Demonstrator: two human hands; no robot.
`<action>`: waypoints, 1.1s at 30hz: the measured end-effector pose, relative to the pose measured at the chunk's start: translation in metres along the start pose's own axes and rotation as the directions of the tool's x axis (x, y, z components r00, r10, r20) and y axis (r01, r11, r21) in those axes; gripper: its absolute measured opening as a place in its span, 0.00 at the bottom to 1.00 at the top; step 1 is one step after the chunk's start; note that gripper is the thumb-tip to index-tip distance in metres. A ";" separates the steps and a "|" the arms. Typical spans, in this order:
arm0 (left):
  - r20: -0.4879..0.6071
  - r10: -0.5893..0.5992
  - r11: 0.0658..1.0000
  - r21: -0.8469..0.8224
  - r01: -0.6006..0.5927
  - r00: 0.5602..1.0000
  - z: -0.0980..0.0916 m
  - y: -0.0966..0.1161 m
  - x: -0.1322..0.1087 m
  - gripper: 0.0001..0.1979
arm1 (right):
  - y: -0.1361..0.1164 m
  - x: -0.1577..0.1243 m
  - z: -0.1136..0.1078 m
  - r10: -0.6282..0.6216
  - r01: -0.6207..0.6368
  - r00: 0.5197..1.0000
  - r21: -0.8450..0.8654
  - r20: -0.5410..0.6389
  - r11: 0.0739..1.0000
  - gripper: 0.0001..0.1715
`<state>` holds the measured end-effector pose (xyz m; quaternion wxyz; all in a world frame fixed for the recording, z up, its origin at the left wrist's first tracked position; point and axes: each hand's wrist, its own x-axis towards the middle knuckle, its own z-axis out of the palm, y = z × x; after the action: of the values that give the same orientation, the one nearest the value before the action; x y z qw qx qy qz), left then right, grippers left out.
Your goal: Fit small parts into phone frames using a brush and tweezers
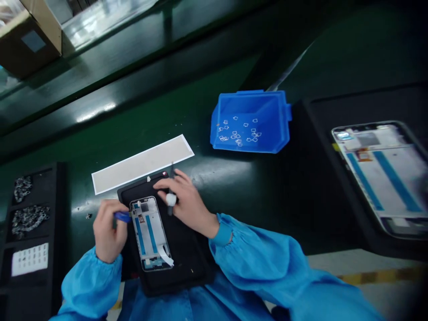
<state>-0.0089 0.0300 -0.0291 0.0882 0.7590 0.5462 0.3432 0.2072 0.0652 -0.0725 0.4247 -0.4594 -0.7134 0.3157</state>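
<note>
A phone frame (152, 234) with two blue strips and a loose white tab near its lower end lies on a black tray (187, 263). At the frame's upper left edge, my left hand (111, 227) is closed on a blue tool (122, 216) whose tip touches or nearly touches that edge. My right hand (187, 200) is over the tray's upper right part, its fingers around a dark tool with a white part (171, 199). Thumb and index finger of this hand point towards the tray's top edge, where a small white piece (149, 179) and a small reddish item (165, 173) lie.
A pale strip sheet (143, 164) lies beyond the tray. Further right are a blue bin (250, 120) holding several small rings and another phone frame (384, 178) on a black tray. A compartment tray (55, 223) with small parts stands left; a cardboard box (30, 40) is at the back left.
</note>
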 end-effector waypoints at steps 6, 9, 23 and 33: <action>0.373 0.123 0.857 0.427 -0.288 0.919 0.007 -0.008 -0.018 0.21 | 0.035 0.017 -0.028 0.079 -0.126 0.971 -0.206 -0.225 0.970 0.20; 0.426 0.090 0.801 0.506 -0.319 0.900 0.013 -0.009 -0.020 0.24 | 0.043 0.019 -0.023 0.089 -0.131 0.984 -0.279 -0.157 0.951 0.21; 0.465 0.044 0.957 0.235 -0.171 0.884 0.035 0.010 0.064 0.18 | 0.047 0.051 -0.049 0.492 -0.359 0.862 0.536 -0.123 0.764 0.33; 0.617 0.077 0.882 0.324 -0.342 0.783 0.092 0.028 0.095 0.17 | 0.058 0.044 -0.042 0.529 -0.415 0.839 0.474 -0.132 0.777 0.26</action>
<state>0.0858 0.1259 -0.0436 0.0477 0.8851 0.4622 -0.0259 0.2579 0.1301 -0.0893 0.5098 -0.5573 -0.4257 0.4984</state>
